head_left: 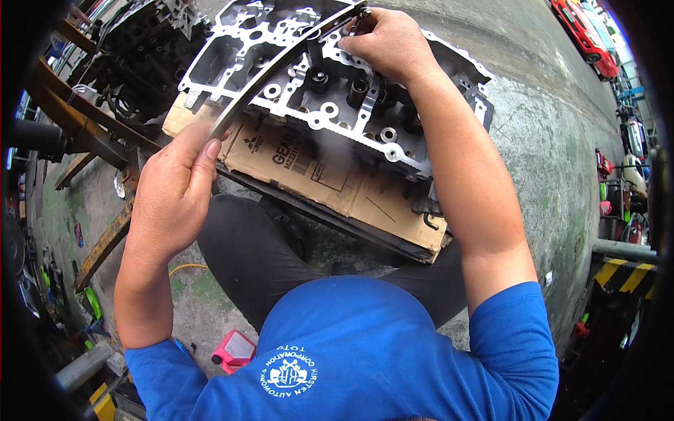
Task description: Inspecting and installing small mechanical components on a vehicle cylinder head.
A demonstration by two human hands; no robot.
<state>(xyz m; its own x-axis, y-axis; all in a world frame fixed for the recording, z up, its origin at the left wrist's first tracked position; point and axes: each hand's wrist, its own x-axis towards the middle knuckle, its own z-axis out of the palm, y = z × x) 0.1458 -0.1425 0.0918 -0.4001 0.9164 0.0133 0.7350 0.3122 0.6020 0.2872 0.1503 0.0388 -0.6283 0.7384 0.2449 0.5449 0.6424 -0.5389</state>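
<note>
A light grey engine cylinder head (291,105) lies in front of me, its open pockets facing up. My left hand (175,186) is closed round the near end of a long dark lever bar (274,67), thumb along its top. The bar rises across the cylinder head and looks curved in this view. From it a dark post (315,52) reaches down toward a round dark fitting (319,81) in a pocket. By the bar's far end, my right hand (397,45) is closed, fingers curled over the cylinder head; whatever they grip is hidden. Valve springs (359,88) show in the pockets.
Under the cylinder head lies flattened cardboard (330,189) on a dark low stand (316,210). A dark engine block (133,63) and a rusty metal frame (84,133) stand at the left. By my left side is a pink bottle (235,351). A red car (586,38) stands far right.
</note>
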